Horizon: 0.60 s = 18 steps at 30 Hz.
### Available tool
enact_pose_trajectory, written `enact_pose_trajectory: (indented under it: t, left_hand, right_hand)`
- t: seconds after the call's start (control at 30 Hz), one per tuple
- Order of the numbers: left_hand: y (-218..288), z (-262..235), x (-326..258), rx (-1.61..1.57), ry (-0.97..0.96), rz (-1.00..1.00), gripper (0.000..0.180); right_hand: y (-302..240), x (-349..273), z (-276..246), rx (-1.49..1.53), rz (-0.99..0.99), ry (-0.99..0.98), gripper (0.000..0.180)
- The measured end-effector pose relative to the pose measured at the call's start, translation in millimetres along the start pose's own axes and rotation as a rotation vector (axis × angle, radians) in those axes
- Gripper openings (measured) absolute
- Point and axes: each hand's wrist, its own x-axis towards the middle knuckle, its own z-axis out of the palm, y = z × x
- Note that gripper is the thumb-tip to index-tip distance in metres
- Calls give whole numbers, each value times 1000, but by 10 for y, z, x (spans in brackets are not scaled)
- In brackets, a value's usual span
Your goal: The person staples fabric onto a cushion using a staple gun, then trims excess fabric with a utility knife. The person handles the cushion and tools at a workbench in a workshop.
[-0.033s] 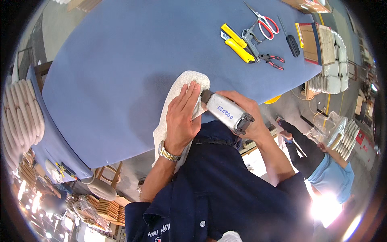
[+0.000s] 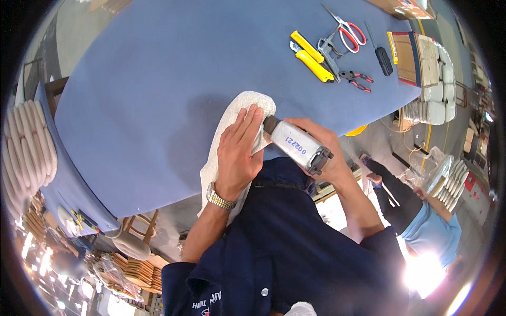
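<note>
- Two boxes stand at the far right of the counter (image 2: pixel 142 105): a brown cardboard box (image 2: pixel 395 6) at the far edge, and a box with dark blue edging (image 2: pixel 410 58) nearer, its inside not readable from this angle.
- Just right of the edged box, pale padded pieces (image 2: pixel 447 87) are stacked in what seems to be clear plastic, though the curved rim of the view blurs it.
- Farther right, a clear plastic bag (image 2: pixel 433 162) sits beside another pale stack (image 2: pixel 457 181); its contents are hard to make out.
- On the near left, crumpled clear plastic (image 2: pixel 112 273) lies beside stacked wooden pieces (image 2: pixel 142 272).
- The padded piece (image 2: pixel 253 99) is off-white, fleck-textured and long, with a rounded far end; it lies at the counter's near edge, and its near end reaches past that edge beside the person's dark clothing.
- The left hand (image 2: pixel 237 160) lies flat on this piece, fingers together and pointing far, its grip unclenched; a silver-and-gold watch (image 2: pixel 221 197) circles the wrist.
- The right hand (image 2: pixel 326 145) has its grip closed around a silver tool (image 2: pixel 297 143) with blue marks, whose dark nose meets the piece's right side by the left fingertips.
- Toward the far right lie red-handled scissors (image 2: pixel 341 22), two yellow-handled tools (image 2: pixel 314 66), a grey tool (image 2: pixel 328 51), red-and-black pliers (image 2: pixel 356 79) and a black-handled screwdriver (image 2: pixel 383 61).
</note>
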Motion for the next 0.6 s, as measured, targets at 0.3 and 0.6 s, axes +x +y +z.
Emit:
enact_pose_trajectory:
  t: [0.3, 0.6]
  left_hand:
    - [28, 163, -85, 65, 114, -96, 81]
    - [277, 224, -238, 232, 22, -261, 90]
  right_hand:
    - [315, -178, -53, -38, -165, 80, 58]
    - [1113, -69, -200, -570, 104, 304, 63]
